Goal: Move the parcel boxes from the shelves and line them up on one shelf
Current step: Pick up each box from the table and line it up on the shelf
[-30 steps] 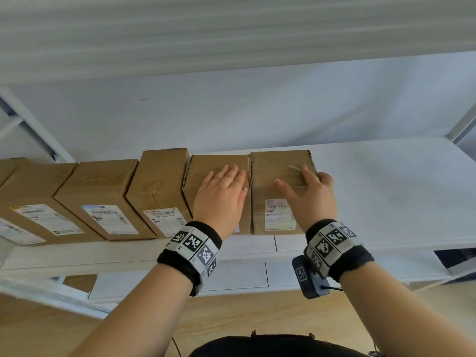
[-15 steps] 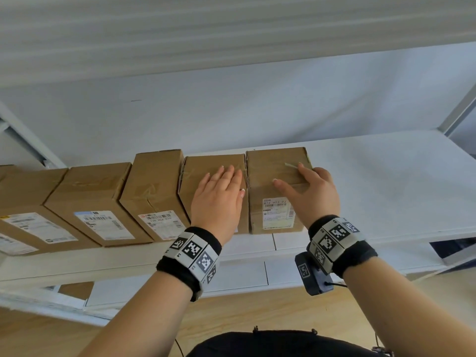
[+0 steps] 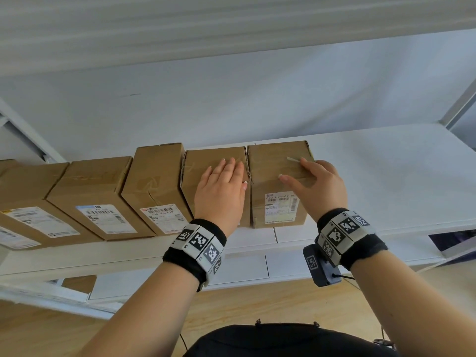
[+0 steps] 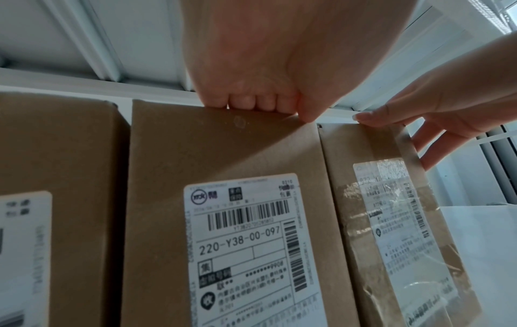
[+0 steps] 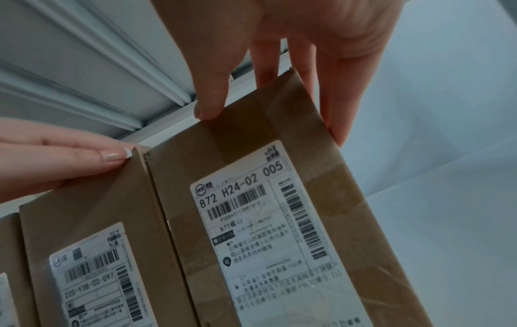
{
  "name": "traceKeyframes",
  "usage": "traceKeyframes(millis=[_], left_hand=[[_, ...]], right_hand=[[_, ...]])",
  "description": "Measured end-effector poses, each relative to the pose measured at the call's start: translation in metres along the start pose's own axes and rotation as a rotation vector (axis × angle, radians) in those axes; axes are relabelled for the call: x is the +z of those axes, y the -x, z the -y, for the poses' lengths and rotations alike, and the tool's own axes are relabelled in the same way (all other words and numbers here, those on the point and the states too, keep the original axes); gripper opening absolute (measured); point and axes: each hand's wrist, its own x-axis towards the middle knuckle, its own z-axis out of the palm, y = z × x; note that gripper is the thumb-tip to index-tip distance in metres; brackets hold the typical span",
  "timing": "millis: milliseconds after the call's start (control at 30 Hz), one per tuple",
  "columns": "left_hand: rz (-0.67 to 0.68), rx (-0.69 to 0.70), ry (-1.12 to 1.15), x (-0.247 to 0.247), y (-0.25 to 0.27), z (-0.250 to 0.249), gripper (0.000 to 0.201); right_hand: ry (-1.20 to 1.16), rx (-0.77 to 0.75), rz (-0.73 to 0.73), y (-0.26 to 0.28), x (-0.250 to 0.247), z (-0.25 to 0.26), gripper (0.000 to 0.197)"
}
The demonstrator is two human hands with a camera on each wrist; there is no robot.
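Note:
Several brown parcel boxes stand in a row on the white shelf (image 3: 386, 176). My left hand (image 3: 221, 186) lies flat on top of the second box from the right (image 3: 203, 161), labelled 220-Y38-00-097 (image 4: 223, 154), fingers straight over its top edge. My right hand (image 3: 316, 184) rests on the rightmost box (image 3: 273, 161), labelled 872 H24-02 005 (image 5: 251, 132). Its thumb sits on the top front edge and its straight fingers (image 5: 335, 128) lie down the box's right side. The two boxes stand side by side and touch.
Three more boxes (image 3: 154, 173) (image 3: 90, 186) (image 3: 23, 191) continue the row to the left. To the right of the row lies bare shelf, ending at a grey upright (image 3: 461, 104). Another shelf board (image 3: 231, 27) hangs close overhead. A lower shelf (image 3: 244, 269) holds a brown box (image 3: 79, 283).
Hardly anything differs: both hands stay on the same two boxes, and only the view has shifted slightly.

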Motion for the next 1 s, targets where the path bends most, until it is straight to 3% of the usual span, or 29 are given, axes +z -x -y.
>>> traceKeyframes(millis=[200,467,1000], left_hand=[[-0.002,-0.003,0.002,0.000,-0.001,0.000,0.049],[0.015,-0.007,0.049,-0.006,-0.004,0.004,0.046],[-0.087,-0.054,0.197,-0.022,0.002,-0.015,0.038]], right_hand=[[0.025,-0.004,0.030,-0.002,0.002,-0.002,0.067],[-0.040,0.026,0.026,-0.006,-0.001,-0.001,0.043],[-0.064,0.017,0.139,0.000,-0.019,0.005,0.046]])
